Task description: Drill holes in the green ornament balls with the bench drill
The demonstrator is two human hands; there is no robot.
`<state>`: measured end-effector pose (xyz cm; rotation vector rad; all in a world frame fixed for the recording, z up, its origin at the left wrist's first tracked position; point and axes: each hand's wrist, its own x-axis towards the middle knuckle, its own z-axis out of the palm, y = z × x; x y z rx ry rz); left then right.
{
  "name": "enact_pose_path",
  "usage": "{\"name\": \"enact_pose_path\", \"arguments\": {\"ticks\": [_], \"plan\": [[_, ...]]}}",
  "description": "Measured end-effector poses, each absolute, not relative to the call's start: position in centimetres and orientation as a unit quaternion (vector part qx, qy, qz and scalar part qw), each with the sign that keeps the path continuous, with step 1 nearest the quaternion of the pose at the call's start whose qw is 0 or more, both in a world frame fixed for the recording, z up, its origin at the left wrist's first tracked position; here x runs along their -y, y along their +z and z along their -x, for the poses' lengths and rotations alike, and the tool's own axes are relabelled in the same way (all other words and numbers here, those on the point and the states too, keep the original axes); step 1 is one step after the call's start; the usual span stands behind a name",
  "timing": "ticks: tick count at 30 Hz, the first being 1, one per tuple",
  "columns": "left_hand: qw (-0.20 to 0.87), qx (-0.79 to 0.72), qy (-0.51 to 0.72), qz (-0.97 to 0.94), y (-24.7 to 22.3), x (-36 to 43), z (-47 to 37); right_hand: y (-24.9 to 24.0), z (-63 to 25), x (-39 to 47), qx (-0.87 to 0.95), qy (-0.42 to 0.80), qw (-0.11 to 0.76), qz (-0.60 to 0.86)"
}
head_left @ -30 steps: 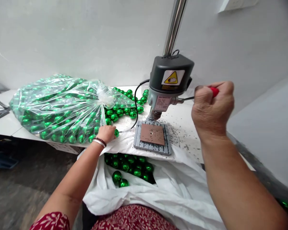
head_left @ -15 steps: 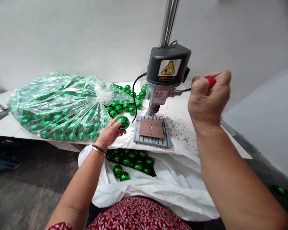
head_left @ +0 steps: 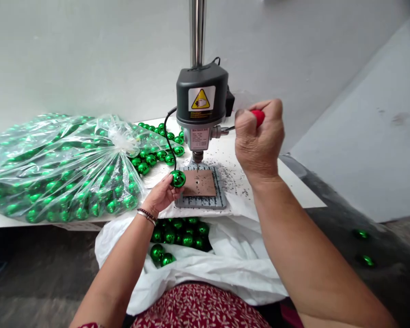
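Note:
My left hand [head_left: 161, 196] holds a shiny green ball [head_left: 178, 179] between thumb and fingers, at the left edge of a brown board [head_left: 205, 184]. The board has a small hole and lies on the grey slotted base [head_left: 221, 199] of a bench drill [head_left: 201, 98]. Above the board is the drill bit, pointing down. My right hand [head_left: 259, 141] is wrapped round the red-knobbed drill lever [head_left: 258, 117], to the right of the drill head. Dark shavings are scattered over the board and base.
A large clear bag [head_left: 71, 168] of green balls covers the left of the white table [head_left: 294, 191]. Loose green balls [head_left: 151, 159] lie behind my left hand. A white sack [head_left: 239, 255] with more balls hangs at the front edge. Two balls [head_left: 367, 261] are on the floor at right.
The view has turned right, so the drill and table appear further left. My left hand has brought the green ball closer to the board, now over its left edge. My right hand still grips the lever.

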<state>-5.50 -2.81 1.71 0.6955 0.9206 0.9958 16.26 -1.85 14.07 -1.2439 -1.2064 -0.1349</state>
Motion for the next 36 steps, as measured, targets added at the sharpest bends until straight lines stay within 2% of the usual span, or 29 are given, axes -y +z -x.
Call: {"name": "enact_pose_path", "arguments": {"ticks": [4, 10, 14, 19, 30, 36], "plan": [[0.655, -0.465, 0.437, -0.404, 1.3, 2.1, 4.0, 13.8, -16.4, 1.8, 0.541, -0.068, 0.648, 0.532], [0.316, -0.593, 0.365, -0.644, 0.2, 1.4, 2.4, 13.3, -16.5, 1.3, 0.543, -0.089, 0.676, 0.491], [0.212, -0.59, 0.31, -0.715, -0.6, 1.5, 2.6, 13.2, -16.6, 1.3, 0.547, -0.073, 0.676, 0.489], [0.219, -0.532, 0.288, -0.765, -0.8, 1.7, 2.8, 13.1, -16.7, 1.4, 0.557, -0.056, 0.673, 0.483], [0.389, -0.539, 0.356, -0.657, -0.2, 0.7, 3.1, 13.0, -17.0, 1.3, 0.573, -0.048, 0.678, 0.458], [0.367, -0.577, 0.357, -0.636, -0.2, -0.3, 2.2, 13.3, -17.0, 1.4, 0.577, -0.032, 0.671, 0.464]]}}
